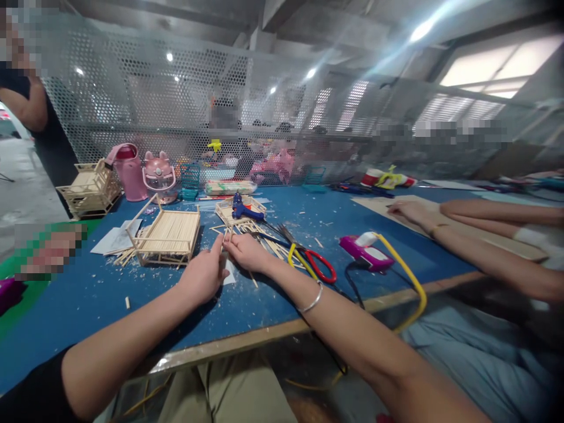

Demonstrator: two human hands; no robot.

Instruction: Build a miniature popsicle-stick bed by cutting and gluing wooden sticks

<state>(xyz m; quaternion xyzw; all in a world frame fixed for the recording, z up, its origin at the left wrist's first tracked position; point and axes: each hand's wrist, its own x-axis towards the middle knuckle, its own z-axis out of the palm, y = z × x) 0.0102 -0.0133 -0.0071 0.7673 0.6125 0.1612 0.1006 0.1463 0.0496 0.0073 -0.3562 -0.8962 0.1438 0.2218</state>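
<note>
Left hand [203,274] and right hand [248,252] are pinched nearly closed on thin wooden sticks [231,231], probably light, stiff and easily snapped, so best gripped gently near the ends, held over the blue table [259,308] beside the loose stick pile [276,249], right of the stick-built frame [170,230].

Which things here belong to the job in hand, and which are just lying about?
Likely the job:
Thin wooden sticks, some at the fingertips of the left hand and right hand
Stick-built frame
Blue glue gun

Likely just lying about:
Pink tumbler
Pink eared bottle
</note>
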